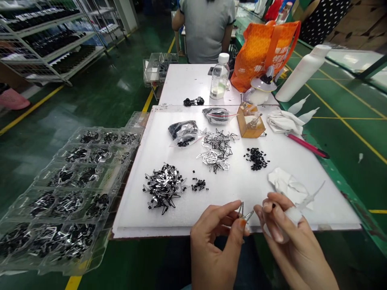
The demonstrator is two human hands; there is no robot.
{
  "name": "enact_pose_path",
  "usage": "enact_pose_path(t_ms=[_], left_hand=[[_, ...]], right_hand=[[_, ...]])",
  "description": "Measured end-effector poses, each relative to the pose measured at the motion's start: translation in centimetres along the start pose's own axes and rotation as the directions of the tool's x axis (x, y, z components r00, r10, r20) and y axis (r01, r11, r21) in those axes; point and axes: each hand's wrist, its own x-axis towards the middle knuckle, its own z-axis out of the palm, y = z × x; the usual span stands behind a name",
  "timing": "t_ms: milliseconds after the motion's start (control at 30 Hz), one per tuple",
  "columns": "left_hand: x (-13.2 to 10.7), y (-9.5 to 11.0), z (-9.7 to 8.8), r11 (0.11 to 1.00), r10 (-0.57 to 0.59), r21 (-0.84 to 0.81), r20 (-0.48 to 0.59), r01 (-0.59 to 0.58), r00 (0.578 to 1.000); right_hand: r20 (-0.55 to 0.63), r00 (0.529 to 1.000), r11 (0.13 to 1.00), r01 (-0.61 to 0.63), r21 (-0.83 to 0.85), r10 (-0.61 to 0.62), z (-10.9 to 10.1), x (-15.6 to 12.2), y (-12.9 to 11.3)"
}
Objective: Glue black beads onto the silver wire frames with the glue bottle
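My left hand (214, 245) pinches a small V-shaped metal wire piece (248, 216) between thumb and fingers, above the table's front edge. Close beside it, my right hand (298, 249) is curled around a white dropper bottle (294, 215) whose thin nozzle points up and right. A tiny black piece (274, 206) sits at the fingertips of that hand. Beyond the hands lie a loose pile of bent wire pieces (216, 151), a heap of small black pieces (256, 159) and a smaller scatter of black pieces (198, 185). Farther left is a mixed pile of wire pieces with black parts (165, 186).
A clear compartment tray (102, 241) full of wire pieces stands left of the white table (133, 209). Toward the back are zip bags (184, 133), a wooden box (250, 127), crumpled tissue (284, 181), a pink-handled knife (306, 146), bottles and an orange bag (260, 52). A person (208, 30) sits ahead.
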Motion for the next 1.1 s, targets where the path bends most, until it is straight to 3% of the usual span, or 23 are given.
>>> enact_pose_path(t_ms=[100, 233, 400, 533, 700, 833, 933, 1100], left_hand=[[0.0, -0.1, 0.0, 1.0, 0.02, -0.01, 0.011, -0.02, 1.0], [-0.1, -0.3, -0.1, 0.984, 0.142, 0.109, 0.006, -0.142, 0.99], [-0.1, -0.3, -0.2, 0.945, 0.256, 0.212, 0.005, -0.251, 0.967], [0.0, -0.2, -0.5, 0.924, 0.303, 0.235, 0.034, -0.303, 0.952], [0.2, -0.6, -1.0, 0.847, 0.391, 0.323, 0.158, -0.422, 0.907], [0.3, -1.3, -1.1, 0.794, 0.486, 0.342, 0.141, -0.503, 0.863], [0.4, -1.3, -1.2, 0.751, 0.519, 0.365, 0.19, -0.551, 0.833], [0.7, -0.8, -1.8, 0.691, 0.519, 0.405, 0.299, -0.599, 0.801]], right_hand=[[0.0, 1.0, 1.0, 0.009, 0.001, -0.009, 0.0, -0.1, 0.0], [0.03, 0.999, 1.0, 0.01, -0.012, -0.01, 0.1, 0.0, -0.1], [0.169, 0.979, 0.991, 0.124, -0.05, -0.114, 0.4, -0.2, -0.4], [0.173, 0.972, 0.984, 0.172, -0.048, -0.161, 0.7, -0.4, -0.6], [0.223, 0.955, 0.978, 0.209, -0.03, -0.197, 0.5, -0.4, -0.8], [0.284, 0.938, 0.976, 0.216, -0.032, -0.199, 0.2, -0.3, -0.9], [0.311, 0.932, 0.976, 0.213, -0.05, -0.187, 0.0, -0.1, -0.7], [0.395, 0.872, 0.924, 0.361, -0.123, -0.288, -0.9, 0.5, -0.1]])
